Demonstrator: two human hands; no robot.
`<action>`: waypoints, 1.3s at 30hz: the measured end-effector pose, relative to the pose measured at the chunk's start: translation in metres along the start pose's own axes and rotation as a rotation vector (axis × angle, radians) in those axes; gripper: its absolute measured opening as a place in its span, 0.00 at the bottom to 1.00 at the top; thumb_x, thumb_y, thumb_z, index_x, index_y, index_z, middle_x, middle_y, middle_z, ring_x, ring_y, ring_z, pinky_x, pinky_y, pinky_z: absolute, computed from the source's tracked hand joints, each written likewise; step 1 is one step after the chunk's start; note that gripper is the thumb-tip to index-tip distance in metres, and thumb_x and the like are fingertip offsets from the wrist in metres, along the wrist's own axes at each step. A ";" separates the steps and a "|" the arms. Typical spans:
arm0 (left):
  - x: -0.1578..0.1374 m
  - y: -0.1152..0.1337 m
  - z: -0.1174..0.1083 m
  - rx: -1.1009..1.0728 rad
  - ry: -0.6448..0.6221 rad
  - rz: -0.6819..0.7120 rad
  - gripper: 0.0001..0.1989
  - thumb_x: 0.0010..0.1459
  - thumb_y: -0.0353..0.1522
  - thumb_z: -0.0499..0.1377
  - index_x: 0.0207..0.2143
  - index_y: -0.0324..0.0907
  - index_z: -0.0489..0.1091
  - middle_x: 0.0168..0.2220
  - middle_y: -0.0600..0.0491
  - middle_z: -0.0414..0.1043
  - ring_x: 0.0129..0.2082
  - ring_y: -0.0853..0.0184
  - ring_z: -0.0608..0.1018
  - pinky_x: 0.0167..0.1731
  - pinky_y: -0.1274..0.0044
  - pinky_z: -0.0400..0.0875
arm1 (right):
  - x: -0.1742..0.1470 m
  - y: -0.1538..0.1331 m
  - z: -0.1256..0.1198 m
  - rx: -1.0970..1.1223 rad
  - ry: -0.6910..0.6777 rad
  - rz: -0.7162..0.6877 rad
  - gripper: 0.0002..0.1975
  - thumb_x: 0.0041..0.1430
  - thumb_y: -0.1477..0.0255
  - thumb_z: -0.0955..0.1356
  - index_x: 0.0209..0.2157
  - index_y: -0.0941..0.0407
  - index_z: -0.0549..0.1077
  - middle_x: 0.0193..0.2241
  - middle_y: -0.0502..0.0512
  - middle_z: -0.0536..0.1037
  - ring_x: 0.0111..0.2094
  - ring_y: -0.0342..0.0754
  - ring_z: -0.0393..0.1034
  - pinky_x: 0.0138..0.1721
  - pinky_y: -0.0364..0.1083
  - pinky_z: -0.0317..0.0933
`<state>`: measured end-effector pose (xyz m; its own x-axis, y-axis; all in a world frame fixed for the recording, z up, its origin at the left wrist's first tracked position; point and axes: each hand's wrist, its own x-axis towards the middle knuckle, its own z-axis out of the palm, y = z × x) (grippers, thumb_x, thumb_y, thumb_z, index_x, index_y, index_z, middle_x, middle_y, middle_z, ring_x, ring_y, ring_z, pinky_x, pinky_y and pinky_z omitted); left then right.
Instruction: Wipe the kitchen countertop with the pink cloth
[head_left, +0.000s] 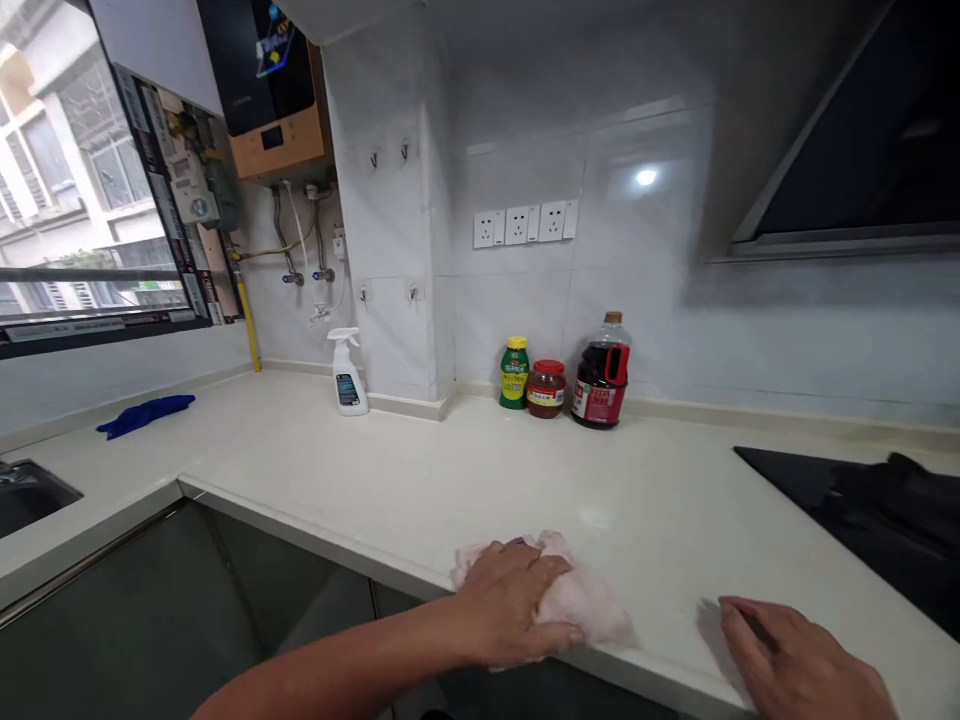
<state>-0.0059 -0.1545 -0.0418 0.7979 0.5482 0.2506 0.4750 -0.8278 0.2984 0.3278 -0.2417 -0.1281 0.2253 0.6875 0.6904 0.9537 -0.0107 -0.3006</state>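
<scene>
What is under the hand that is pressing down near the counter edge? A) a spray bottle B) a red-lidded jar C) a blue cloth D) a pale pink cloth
D: the left hand lies flat on a crumpled pale pink cloth at the front edge of the white counter; the blue cloth lies far off by the window.

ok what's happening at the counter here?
A person's left hand presses flat on a pale pink cloth near the front edge of the white countertop. The right hand rests palm down on the bare counter beside it, holding nothing. Farther back stand a white spray bottle, a green-labelled bottle, a red-lidded jar and a dark sauce bottle. A blue cloth lies near the sink.
</scene>
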 end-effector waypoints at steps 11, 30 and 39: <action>-0.078 -0.071 0.007 0.451 0.428 0.065 0.37 0.53 0.45 0.67 0.61 0.46 0.57 0.52 0.41 0.71 0.50 0.50 0.74 0.47 0.62 0.67 | 0.008 -0.126 -0.021 0.410 0.023 -0.084 0.14 0.70 0.61 0.61 0.47 0.52 0.71 0.47 0.58 0.72 0.50 0.57 0.67 0.48 0.55 0.64; -0.163 -0.143 -0.015 0.614 0.339 -0.172 0.37 0.58 0.28 0.51 0.69 0.50 0.48 0.63 0.44 0.66 0.64 0.54 0.67 0.60 0.61 0.54 | 0.007 -0.329 0.098 0.042 -0.055 -0.548 0.24 0.67 0.67 0.69 0.61 0.45 0.60 0.47 0.60 0.71 0.39 0.55 0.69 0.38 0.54 0.67; -0.120 -0.122 -0.015 0.417 0.372 -0.165 0.29 0.61 0.33 0.50 0.65 0.52 0.57 0.62 0.47 0.68 0.65 0.54 0.66 0.62 0.54 0.57 | -0.007 -0.223 0.033 0.073 -0.138 -0.513 0.30 0.56 0.68 0.76 0.57 0.43 0.63 0.49 0.59 0.69 0.44 0.59 0.66 0.43 0.57 0.67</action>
<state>-0.1650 -0.1180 -0.0945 0.5530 0.6164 0.5606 0.7479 -0.6637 -0.0079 0.1068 -0.2199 -0.0876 -0.2989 0.6804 0.6691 0.9172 0.3985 0.0044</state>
